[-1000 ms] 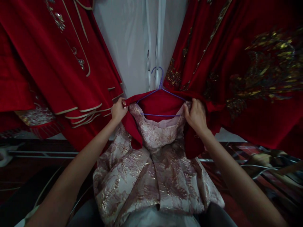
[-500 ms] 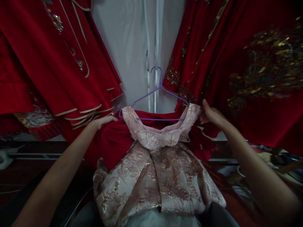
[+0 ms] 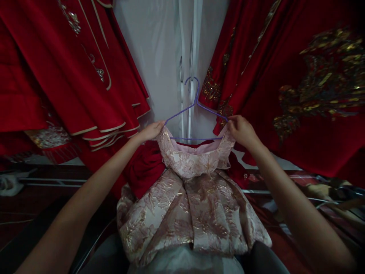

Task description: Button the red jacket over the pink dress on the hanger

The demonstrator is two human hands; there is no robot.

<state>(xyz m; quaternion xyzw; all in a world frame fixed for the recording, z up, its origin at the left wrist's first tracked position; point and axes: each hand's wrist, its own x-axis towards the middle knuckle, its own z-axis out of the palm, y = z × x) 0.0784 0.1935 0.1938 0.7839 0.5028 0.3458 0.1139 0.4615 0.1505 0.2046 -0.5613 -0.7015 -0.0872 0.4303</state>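
Observation:
A pale pink and gold brocade dress (image 3: pixel 194 163) lies across the lap, its neckline towards the top. A purple wire hanger (image 3: pixel 196 102) sits inside the neckline with its hook pointing up. My left hand (image 3: pixel 153 130) is closed on the dress's left shoulder strap, beside the hanger's left end. On the other side, my right hand (image 3: pixel 241 129) pinches the right shoulder strap by the hanger's right end. Red cloth (image 3: pixel 145 165) shows behind the dress.
Red garments with pale trim (image 3: pixel 94 83) hang at the left, and red garments with gold sequins (image 3: pixel 336 76) at the right. A pale panel (image 3: pixel 148 45) stands between them. Low metal rails (image 3: pixel 54 182) and mixed items (image 3: pixel 327 190) lie near the floor.
Both hands have moved inward from the red cloth and the area beside the hanger onto the dress's shoulder straps. The straps sit slightly closer together around the hanger.

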